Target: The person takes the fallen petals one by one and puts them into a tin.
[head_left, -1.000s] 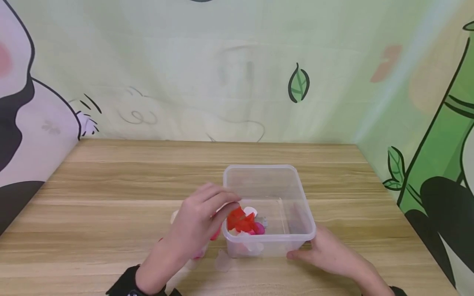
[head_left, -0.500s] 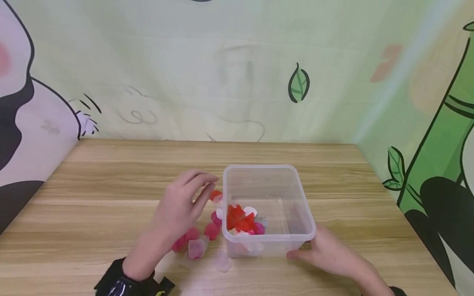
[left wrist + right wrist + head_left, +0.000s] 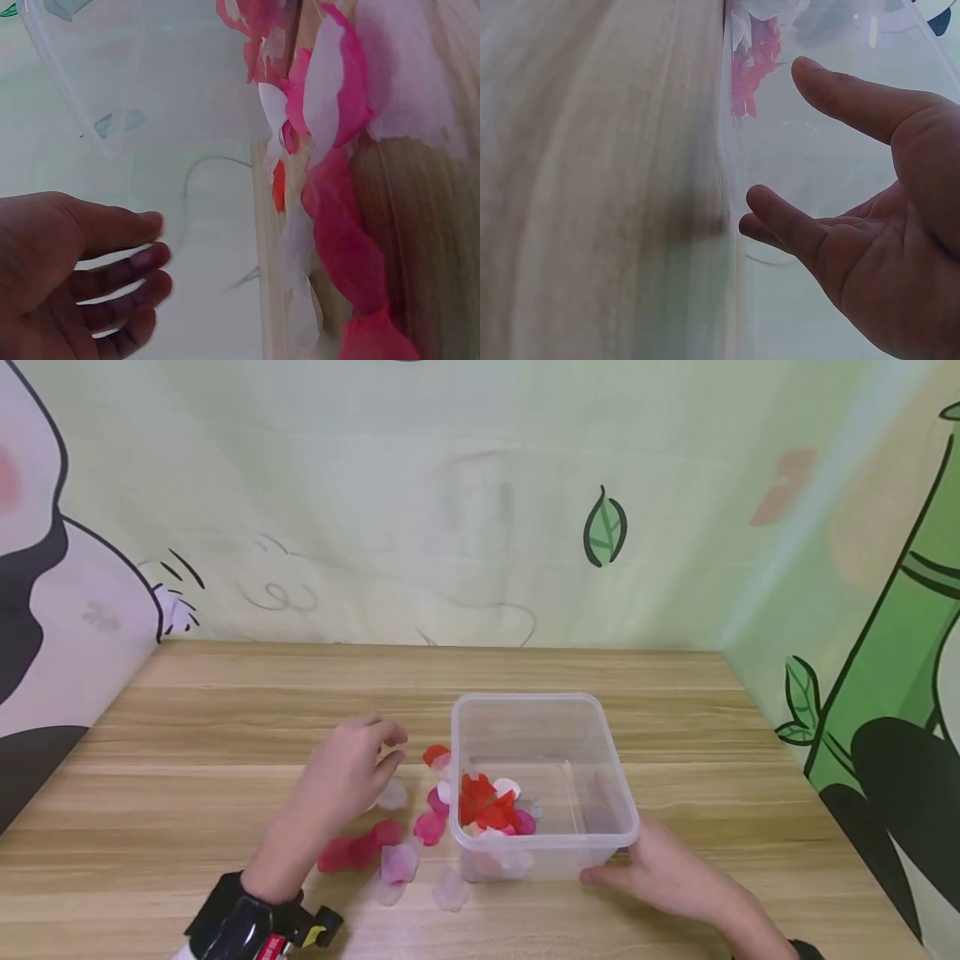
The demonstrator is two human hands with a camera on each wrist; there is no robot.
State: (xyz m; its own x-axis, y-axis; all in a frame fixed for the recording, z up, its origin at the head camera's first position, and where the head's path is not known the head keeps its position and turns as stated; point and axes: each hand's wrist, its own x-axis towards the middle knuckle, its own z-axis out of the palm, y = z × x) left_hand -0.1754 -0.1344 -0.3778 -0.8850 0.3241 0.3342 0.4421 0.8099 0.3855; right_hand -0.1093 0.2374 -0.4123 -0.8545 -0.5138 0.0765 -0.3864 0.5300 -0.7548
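A clear plastic box [image 3: 543,841] stands on the wooden table with red, white and magenta petals [image 3: 477,800] in its left part. My right hand [image 3: 671,870] lies against the box's front right corner, thumb at the front wall, with thumb and fingers fairly straight in the right wrist view. Left of the box, my left hand [image 3: 337,777] hovers over the table, fingers loosely bent and nothing between them. Below and beside it lie loose pink petals [image 3: 387,832], a pale petal [image 3: 392,795] and a white-pink petal [image 3: 398,863].
A red petal [image 3: 435,755] and a magenta petal [image 3: 430,828] lie close to the box's left wall. Another pale petal [image 3: 450,890] is at its front left corner. A printed cloth backdrop [image 3: 337,527] rises behind the table [image 3: 262,693].
My left hand has moved left from the box's left rim to above the table, uncovering the loose petals. My right hand and the box have stayed in place.
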